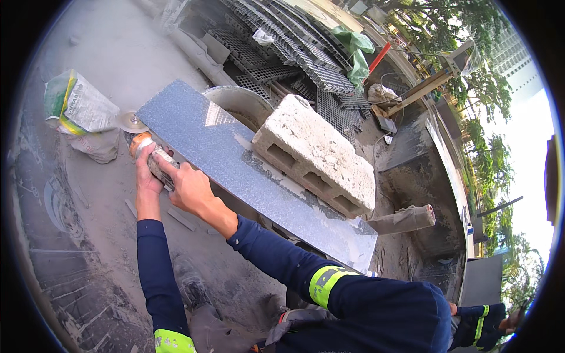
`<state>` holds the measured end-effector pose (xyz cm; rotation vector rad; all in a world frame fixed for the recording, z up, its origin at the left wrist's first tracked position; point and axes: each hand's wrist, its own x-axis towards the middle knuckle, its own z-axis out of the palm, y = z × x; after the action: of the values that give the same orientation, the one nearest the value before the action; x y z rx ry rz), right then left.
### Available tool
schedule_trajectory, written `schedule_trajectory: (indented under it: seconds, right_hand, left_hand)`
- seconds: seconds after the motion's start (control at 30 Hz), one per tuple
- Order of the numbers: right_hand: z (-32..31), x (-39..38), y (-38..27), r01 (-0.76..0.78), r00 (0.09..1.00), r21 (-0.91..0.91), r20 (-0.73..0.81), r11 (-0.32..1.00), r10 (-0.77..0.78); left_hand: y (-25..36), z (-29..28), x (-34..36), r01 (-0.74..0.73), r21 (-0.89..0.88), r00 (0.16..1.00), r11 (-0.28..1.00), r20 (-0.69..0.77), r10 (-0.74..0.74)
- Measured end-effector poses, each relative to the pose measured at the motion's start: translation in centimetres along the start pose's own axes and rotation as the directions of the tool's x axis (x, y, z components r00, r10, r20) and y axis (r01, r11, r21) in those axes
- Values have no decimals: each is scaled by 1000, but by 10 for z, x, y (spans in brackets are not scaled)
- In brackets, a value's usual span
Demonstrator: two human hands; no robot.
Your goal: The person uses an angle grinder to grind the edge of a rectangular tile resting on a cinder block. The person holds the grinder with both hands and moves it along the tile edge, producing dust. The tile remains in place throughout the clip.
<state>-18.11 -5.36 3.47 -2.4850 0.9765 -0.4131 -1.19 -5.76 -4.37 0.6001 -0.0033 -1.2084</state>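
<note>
An angle grinder (158, 165) with an orange head is gripped by both of my hands. My left hand (147, 176) wraps its body close to the head, and my right hand (191, 187) is closed round the body from the other side. The round disc (130, 122) touches or sits right beside the far left end of a long blue-grey speckled stone slab (194, 126). A concrete hollow block (321, 156), coated with pale dust, lies on the slab. Part of the grinder's body is hidden under my fingers.
Left of the disc stands a white, green and yellow bag (88, 106). Behind the slab are a round bucket (238, 100) and stacked dark plastic grids (282, 50). A wrapped roll (406, 219) lies to the right. Another person's sleeve (479, 326) shows at lower right. Dust hangs at upper left.
</note>
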Motion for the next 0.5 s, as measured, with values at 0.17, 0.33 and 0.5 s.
schedule_trajectory:
  seconds: [0.17,0.33,0.5]
  right_hand:
    - [-1,-9,-34,18,996,-38,86,999,-14]
    - [-10,-48,-12,-14,998,-22,57,1000,15]
    - [-10,-44,-20,25,998,1,59,1000,-25]
  left_hand:
    - [19,-20,-28,-41,-54,998,998,38,43]
    - [-16,-6,-60,40,35,993,999,111,-44]
    - [-6,5,-76,30,-41,996,999,83,-26]
